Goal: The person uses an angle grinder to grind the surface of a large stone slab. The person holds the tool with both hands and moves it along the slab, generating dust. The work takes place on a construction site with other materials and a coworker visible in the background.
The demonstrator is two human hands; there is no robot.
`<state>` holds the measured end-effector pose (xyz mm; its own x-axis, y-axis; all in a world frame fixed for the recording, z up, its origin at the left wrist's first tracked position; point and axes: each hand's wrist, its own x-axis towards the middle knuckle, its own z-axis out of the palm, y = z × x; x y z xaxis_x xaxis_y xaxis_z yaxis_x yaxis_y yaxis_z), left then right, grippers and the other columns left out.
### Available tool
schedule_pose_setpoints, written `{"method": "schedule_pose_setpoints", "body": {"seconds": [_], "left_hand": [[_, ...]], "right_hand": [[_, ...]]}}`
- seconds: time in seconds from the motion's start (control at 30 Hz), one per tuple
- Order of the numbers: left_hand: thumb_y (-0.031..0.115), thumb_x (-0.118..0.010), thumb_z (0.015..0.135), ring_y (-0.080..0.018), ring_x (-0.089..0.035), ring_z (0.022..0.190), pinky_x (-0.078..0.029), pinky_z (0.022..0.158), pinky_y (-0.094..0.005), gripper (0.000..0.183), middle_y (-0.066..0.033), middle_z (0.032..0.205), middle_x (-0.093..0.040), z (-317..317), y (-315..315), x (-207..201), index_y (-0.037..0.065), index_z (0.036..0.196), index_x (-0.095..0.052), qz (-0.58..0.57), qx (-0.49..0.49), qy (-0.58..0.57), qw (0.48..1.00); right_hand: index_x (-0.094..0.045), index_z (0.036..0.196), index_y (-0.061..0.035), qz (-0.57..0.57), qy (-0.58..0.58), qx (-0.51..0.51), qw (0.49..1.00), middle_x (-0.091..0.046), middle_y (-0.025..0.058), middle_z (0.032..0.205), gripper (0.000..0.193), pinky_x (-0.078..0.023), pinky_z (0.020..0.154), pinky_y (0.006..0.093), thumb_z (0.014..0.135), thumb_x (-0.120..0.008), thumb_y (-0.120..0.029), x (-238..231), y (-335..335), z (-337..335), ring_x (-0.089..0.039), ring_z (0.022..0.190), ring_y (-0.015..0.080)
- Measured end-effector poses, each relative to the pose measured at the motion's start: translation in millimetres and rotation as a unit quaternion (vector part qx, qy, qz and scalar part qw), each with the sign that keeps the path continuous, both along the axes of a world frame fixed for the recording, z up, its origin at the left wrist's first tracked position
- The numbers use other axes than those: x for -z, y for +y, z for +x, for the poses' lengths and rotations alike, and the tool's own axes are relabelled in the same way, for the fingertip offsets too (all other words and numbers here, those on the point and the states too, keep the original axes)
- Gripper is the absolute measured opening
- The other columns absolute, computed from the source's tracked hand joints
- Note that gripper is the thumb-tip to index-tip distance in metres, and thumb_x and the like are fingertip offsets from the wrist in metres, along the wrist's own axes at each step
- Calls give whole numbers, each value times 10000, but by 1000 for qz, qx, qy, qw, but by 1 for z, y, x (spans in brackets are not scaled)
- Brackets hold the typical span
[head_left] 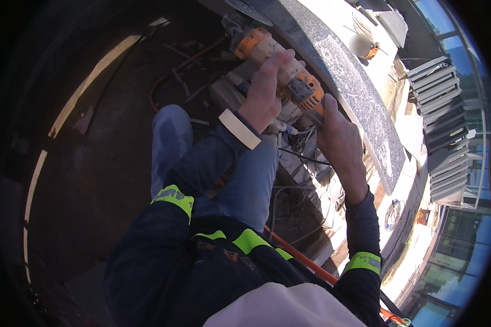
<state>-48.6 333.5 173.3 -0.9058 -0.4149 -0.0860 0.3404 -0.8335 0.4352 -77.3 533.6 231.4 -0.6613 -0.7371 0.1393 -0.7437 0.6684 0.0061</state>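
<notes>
A dusty orange and grey angle grinder (281, 62) lies slantwise along the near edge of a speckled grey stone slab (360, 87). My left hand (264, 92) is closed round the middle of its body, with a pale band at the wrist. Farther back, my right hand (339, 139) is wrapped round its rear handle. The grinder's dusty head points up and left, close to the slab's edge. Whether it touches the stone I cannot tell. A pale round disc shape (249, 12) shows beside the head.
Tangled cables (297, 141) and plugs lie below the grinder, near my knees. An orange hose (300, 253) runs past my right side. Offcuts (188, 90) litter the shaded floor at left. Stacked grey slats (439, 125) stand at right, before glass panels (453, 250).
</notes>
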Motion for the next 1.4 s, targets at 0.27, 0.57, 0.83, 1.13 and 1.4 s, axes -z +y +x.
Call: {"method": "schedule_pose_setpoints", "body": {"seconds": [0.27, 0.57, 0.83, 1.13, 1.4], "left_hand": [[346, -836, 941, -270, -744, 1141, -616, 1026, -425, 532, -175, 1230, -723, 0, 0, 3, 76, 1305, -559, -6, 2, 2, 1000], [343, -845, 914, -283, -744, 1125, -617, 1022, -446, 572, -169, 1198, -715, -17, -28, 12, 54, 1316, -557, -10, -14, 2, 1000], [306, -831, 916, -278, -761, 1057, -630, 980, -447, 499, -135, 1110, -727, -31, -48, 22, 66, 1274, -578, -13, -26, -5, 1000], [327, -834, 901, -233, -760, 995, -614, 928, -400, 430, -75, 1087, -729, -42, -69, 27, 120, 1218, -631, -4, -7, -10, 1000], [293, -822, 935, -286, -756, 1102, -632, 998, -460, 530, -183, 1217, -723, -3, -18, 4, 80, 1320, -527, -2, 11, 5, 1000]], "right_hand": [[-439, 1478, -93, -6, -9, 1, 1000, -733, 280, 891, 648, -550, 675, 625, 889, -692, 4, 0, 1, -1, -731, 799, 520], [-435, 1448, -111, 6, 26, -2, 1000, -741, 254, 871, 634, -544, 660, 610, 879, -704, -39, 9, -27, -12, -739, 803, 503], [-443, 1382, -101, 20, 32, 2, 999, -749, 242, 834, 553, -546, 661, 615, 886, -685, -63, 8, -46, -15, -743, 774, 492], [-462, 1368, -82, 27, 32, 8, 999, -756, 258, 853, 508, -553, 689, 623, 899, -656, -52, 1, -63, -9, -753, 804, 495], [-462, 1459, -115, 42, 12, 56, 997, -774, 243, 945, 591, -558, 706, 614, 919, -702, -85, -12, -22, 18, -759, 840, 494]]}}
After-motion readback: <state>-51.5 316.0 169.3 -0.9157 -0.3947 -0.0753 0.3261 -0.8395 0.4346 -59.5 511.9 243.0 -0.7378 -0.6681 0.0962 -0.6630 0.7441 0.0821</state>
